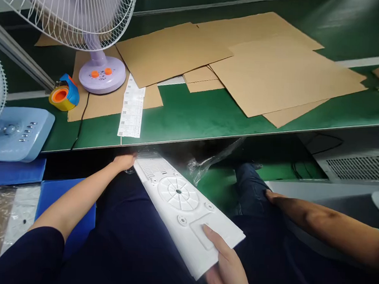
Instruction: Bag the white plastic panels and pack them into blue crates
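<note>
A long white plastic panel lies slanted above my lap, with a round spoked recess, small screw bosses and a row of slots. My right hand grips its near end, thumb on top and fingers underneath. At the far end, by the table edge, my left hand is closed at the panel's corner; its fingertips are partly hidden. Clear plastic film hangs under the table edge, close to the panel's far end.
On the green table lie cardboard sheets, a printed label strip and a tape dispenser. A lilac fan and a blue fan stand left. Another person's arm rests at right. Blue boxes sit lower left.
</note>
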Demonstrator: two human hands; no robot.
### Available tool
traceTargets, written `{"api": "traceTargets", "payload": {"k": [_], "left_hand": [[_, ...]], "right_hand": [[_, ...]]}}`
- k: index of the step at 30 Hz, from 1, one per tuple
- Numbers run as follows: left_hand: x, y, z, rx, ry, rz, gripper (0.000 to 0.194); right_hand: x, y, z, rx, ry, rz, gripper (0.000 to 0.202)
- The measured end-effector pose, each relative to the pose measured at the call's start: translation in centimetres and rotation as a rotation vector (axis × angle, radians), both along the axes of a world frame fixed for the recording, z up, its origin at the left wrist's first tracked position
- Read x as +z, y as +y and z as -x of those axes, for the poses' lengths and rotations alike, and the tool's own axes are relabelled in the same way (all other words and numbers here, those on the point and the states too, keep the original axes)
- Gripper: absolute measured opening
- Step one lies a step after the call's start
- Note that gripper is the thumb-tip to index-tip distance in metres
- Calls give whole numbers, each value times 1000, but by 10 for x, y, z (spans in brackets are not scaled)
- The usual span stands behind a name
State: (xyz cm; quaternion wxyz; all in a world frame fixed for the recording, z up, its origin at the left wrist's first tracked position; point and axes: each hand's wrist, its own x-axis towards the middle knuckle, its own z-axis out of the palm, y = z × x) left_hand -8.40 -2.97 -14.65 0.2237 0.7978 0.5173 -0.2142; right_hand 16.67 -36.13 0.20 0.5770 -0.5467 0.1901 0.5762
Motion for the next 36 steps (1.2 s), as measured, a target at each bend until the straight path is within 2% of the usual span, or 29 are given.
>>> {"api": "traceTargets", "payload": {"k": [4,9,12,20,24,27,31,34,36], "left_hand": [[15,3,-13,-82,-26,42,64],[30,-5,-33,-149,-70,87,58],[37,-12,-37,-204,-114,59,56],[58,-34,-31,-62,-275,27,54],[75,-48,-51,-99,-264,-15,51],[86,-53,-65,-121,-197,-110,50],[89,-54,-64,-156,-101,-237,48],[87,-59,-54,-163,-139,-202,47],[85,-63,-51,-158,-197,-143,47]], "right_hand": [[-6,22,0,2,41,-54,105],[-9,66,-2,68,50,-54,106],[-20,91,2,123,8,-120,100],[-71,122,19,170,-42,-168,91],[-82,140,25,185,-59,-227,86],[-84,155,27,191,-41,-253,83],[-91,164,21,181,94,-238,76],[-98,166,22,160,186,-229,68],[-100,168,31,133,167,-258,62]]}}
